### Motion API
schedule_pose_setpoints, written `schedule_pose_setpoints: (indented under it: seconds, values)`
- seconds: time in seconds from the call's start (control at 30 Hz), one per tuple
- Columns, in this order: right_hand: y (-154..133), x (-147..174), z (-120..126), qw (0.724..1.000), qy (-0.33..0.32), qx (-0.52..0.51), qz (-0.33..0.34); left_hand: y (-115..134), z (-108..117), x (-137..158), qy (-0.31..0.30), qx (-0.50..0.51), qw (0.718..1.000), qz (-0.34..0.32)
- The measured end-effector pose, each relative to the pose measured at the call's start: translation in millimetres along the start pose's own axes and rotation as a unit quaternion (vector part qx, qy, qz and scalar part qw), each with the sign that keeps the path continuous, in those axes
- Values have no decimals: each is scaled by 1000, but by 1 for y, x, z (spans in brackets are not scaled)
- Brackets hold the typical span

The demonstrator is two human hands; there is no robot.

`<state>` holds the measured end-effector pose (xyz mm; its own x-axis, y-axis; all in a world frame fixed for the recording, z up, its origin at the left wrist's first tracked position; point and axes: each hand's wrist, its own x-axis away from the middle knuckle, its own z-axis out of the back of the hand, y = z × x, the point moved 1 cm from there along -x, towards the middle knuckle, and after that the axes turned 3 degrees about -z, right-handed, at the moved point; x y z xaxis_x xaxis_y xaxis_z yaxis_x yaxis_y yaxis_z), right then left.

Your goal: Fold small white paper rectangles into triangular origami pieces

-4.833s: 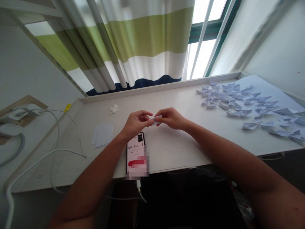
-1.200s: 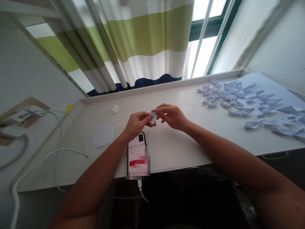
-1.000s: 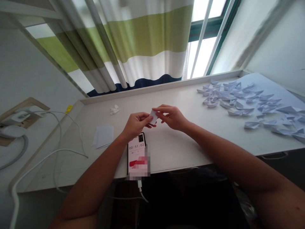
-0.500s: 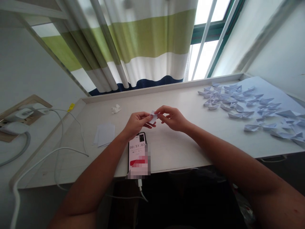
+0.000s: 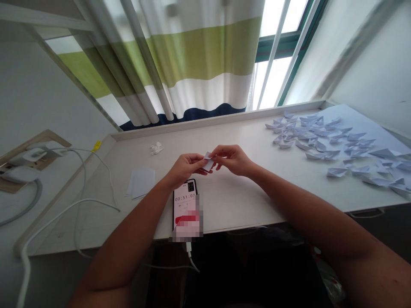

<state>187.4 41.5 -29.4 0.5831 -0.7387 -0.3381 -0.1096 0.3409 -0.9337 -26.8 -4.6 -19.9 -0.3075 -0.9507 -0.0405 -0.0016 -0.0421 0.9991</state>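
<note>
A small piece of folded white paper (image 5: 208, 164) is held up between my two hands, above the white desk. My left hand (image 5: 188, 168) pinches its left side with thumb and fingers. On its upper right, the thumb and forefinger of my right hand (image 5: 231, 159) grip the edge. The fingers partly hide the folds. Below my left hand lies a phone (image 5: 185, 205) with a timer on its screen. Left of it sit several flat white paper sheets (image 5: 143, 183).
Many folded paper boats (image 5: 321, 156) spread over the right side of the desk (image 5: 244, 201). A crumpled white tissue (image 5: 156, 148) lies at the back left. White cables (image 5: 77, 203) run from the wall socket (image 5: 35, 154) across the left edge. A striped curtain (image 5: 199, 55) hangs behind.
Both hands stay on the folded paper. Its upper edge now shows a flap lifted at the right fingers, and the right hand has shifted very slightly.
</note>
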Motion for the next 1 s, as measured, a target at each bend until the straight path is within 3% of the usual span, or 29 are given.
schedule_pose_setpoints:
  seconds: [0.13, 0.33, 0.63, 1.0]
  values:
    - [1, 1, 0, 1000, 7, 17, 25, 1, 3, 1, -58, 33, 997, 35]
    - [-1, 2, -3, 997, 13, 49, 49, -4, 0, 1, -46, 24, 998, 40]
    - [-3, 1, -1, 999, 11, -32, -40, 1, -1, 1, -22, -2, 999, 26]
    - [-1, 1, -3, 996, -11, 5, -84, 2, -7, 2, 5, -44, 999, -9]
